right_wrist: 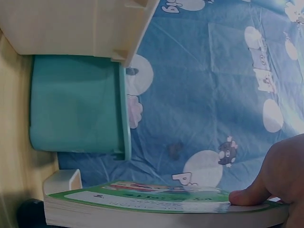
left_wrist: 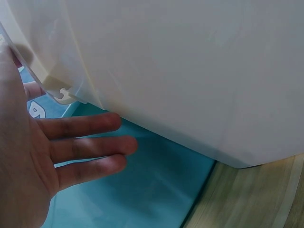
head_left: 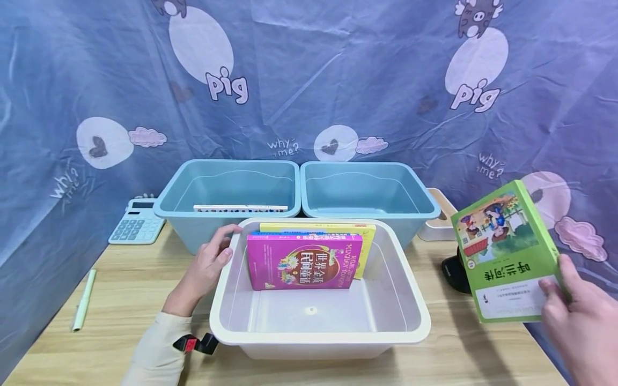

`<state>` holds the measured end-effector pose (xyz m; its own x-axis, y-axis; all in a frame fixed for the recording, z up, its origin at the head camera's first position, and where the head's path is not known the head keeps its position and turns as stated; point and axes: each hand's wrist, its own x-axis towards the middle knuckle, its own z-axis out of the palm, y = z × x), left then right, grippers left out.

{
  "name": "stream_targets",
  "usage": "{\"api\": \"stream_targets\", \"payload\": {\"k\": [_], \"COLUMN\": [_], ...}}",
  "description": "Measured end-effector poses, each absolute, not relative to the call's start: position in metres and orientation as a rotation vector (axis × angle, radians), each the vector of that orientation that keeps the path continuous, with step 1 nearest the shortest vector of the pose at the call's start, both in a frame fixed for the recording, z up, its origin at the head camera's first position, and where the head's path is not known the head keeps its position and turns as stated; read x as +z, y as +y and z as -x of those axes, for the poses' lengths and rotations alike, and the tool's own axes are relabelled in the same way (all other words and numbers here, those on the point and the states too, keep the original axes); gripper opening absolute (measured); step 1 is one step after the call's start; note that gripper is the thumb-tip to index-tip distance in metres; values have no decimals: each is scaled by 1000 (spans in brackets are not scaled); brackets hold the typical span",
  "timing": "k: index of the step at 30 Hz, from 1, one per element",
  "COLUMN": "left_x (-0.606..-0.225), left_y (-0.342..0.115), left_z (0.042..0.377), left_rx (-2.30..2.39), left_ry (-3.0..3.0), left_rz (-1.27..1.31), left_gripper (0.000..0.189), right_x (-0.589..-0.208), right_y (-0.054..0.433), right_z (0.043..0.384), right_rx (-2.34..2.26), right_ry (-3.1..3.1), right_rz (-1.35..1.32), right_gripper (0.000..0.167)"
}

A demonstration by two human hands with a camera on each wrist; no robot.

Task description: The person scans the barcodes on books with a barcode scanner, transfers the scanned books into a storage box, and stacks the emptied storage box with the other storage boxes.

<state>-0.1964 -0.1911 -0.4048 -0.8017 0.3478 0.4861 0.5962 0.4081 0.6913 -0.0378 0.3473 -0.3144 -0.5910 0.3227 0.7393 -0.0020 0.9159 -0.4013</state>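
The right hand (head_left: pixel 581 319) is gripping the green book (head_left: pixel 502 257) at its four-o'clock edge, thumb pressing on the cover; from this grip the book is extending towards ten o'clock, hanging above the table (head_left: pixel 135 273). It is sitting well apart from the white bin (head_left: pixel 318 337), at about three o'clock of it. The left hand (head_left: pixel 207 265) is touching the bin's rim at ten o'clock; its grip is lying slack, three fingers stretching out straight in the left wrist view. Towards twelve o'clock inside the bin, a magenta book (head_left: pixel 304 262) is covering most of a yellow book (head_left: pixel 367 238) and something blue-edged between them. The right hand's other fingers are mostly hiding behind the green book, and its wrist is running out of the head view. That book is also partly covering a black object (head_left: pixel 454 274), whose kind is remaining unclear.
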Motion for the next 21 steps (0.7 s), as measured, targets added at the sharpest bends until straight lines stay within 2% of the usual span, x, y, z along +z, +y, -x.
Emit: {"api": "stream_targets", "payload": {"k": [7,21], "left_x": [-405,-406], "left_y": [-191,-191], "left_z": [197,198], "left_rx": [-1334,-1325], "left_ry": [-2397,-2373], "left_rz": [835,843], "left_gripper": [38,38], "right_x": [-323,-360], "right_y": [342,336], "right_z": [41,58], "right_rx": [245,252], "right_ry": [-2222,-2356], "right_rz": [159,11], "right_gripper": [44,40]}}
